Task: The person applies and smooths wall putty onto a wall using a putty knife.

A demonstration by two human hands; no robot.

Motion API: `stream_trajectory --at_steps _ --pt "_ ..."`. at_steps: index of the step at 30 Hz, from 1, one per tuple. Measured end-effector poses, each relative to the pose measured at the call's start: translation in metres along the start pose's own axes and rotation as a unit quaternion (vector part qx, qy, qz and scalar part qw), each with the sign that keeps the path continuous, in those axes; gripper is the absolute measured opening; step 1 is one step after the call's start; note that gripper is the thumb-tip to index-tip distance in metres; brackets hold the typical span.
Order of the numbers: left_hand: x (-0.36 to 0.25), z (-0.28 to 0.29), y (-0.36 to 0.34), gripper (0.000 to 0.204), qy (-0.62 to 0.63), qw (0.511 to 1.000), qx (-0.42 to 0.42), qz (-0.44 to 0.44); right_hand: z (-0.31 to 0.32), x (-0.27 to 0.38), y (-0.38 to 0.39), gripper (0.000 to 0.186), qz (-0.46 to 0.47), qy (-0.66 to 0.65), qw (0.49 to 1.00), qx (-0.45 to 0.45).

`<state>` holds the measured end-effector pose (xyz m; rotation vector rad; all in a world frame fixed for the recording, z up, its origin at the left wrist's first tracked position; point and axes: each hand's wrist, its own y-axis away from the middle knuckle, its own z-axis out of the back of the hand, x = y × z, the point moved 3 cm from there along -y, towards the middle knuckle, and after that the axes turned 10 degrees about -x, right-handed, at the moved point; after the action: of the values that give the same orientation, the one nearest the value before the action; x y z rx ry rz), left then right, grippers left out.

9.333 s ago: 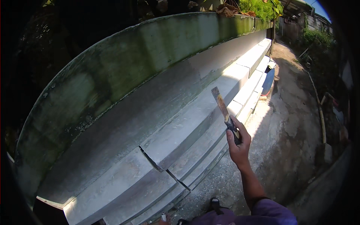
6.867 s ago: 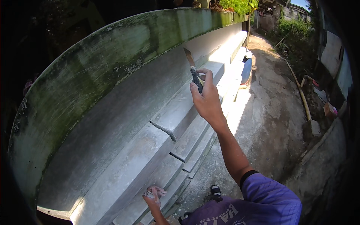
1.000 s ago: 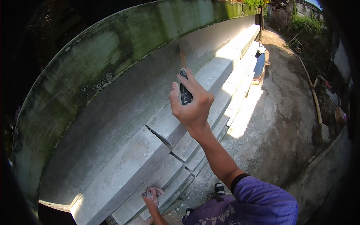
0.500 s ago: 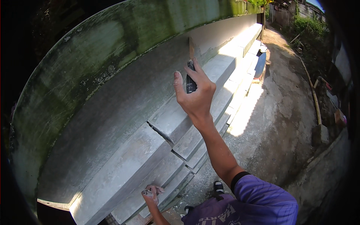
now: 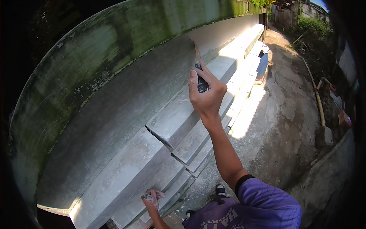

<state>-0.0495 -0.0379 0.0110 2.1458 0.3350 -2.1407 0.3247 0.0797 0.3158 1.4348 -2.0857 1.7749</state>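
My right hand [image 5: 206, 89] is closed on the dark handle of a putty knife [image 5: 196, 51], whose narrow blade lies against the grey recessed wall [image 5: 126, 99] under a mossy green concrete ledge [image 5: 95, 49]. Pale stepped concrete slabs [image 5: 110, 175] run along below the wall, with dark gaps at their joints. Near the lower slabs, my left hand [image 5: 151, 199], dusted white, is closed on a small whitish item that I cannot make out.
A concrete path [image 5: 274, 133] runs along the right beside a long pale pole [image 5: 318, 99], a cardboard box [image 5: 344, 119] and plants [image 5: 310, 24]. A blue barrel [image 5: 262, 66] stands by the slabs farther along. My sandalled feet show at the bottom.
Earlier my right hand held the knife out over the slabs; now its blade is on the wall. In the last second that hand has moved right along the wall. My left hand has barely moved lately.
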Motion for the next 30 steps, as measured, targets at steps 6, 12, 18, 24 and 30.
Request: stream_trajectory --at_steps 6,12,18,24,30 --pt "-0.001 0.004 0.002 0.034 -0.006 1.0 -0.001 0.004 0.017 0.011 0.022 0.021 0.077 -0.005 0.997 0.022" --pt "0.002 0.003 0.0 0.032 -0.006 1.0 0.006 -0.009 0.007 -0.003 -0.006 0.021 0.156 0.007 0.988 -0.015" --pt "0.003 0.004 0.001 0.031 -0.003 1.0 0.005 -0.011 0.016 0.006 0.01 0.025 0.107 -0.018 0.994 0.022" --pt "-0.001 0.0 0.002 0.03 0.004 1.0 0.003 0.002 0.002 0.001 -0.002 0.023 0.133 -0.026 0.991 -0.007" --pt "0.005 0.005 0.001 0.03 -0.022 1.0 0.0 -0.01 0.008 0.007 0.013 0.021 0.143 -0.011 0.989 0.019"
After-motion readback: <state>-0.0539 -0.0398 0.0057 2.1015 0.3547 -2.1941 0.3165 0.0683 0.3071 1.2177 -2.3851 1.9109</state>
